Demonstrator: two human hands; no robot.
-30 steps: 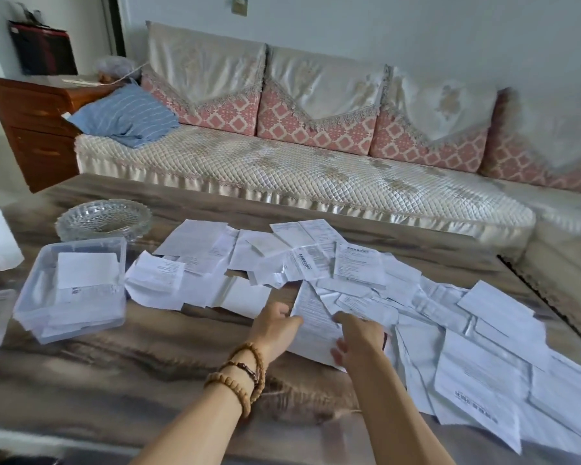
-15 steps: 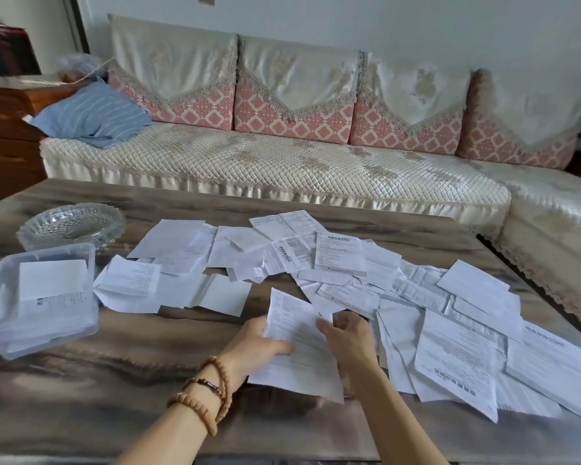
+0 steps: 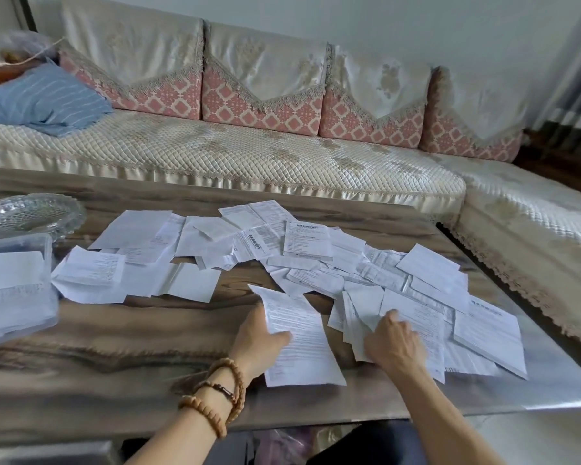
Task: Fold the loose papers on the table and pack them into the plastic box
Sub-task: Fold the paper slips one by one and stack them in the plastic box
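Left hand (image 3: 261, 340) grips long printed white sheet (image 3: 297, 344), thumb on top, sheet lifted off brown wood-grain table (image 3: 114, 337). My right hand (image 3: 394, 344) pinches edge of another white sheet in scattered pile of loose white papers (image 3: 316, 250) just to right. Clear plastic box (image 3: 17, 286) sits at far left, folded papers already inside. Cut-glass bowl (image 3: 31, 213) behind box.

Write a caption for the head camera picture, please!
Left hand holds a printed sheet; right hand reaches into the loose papers.
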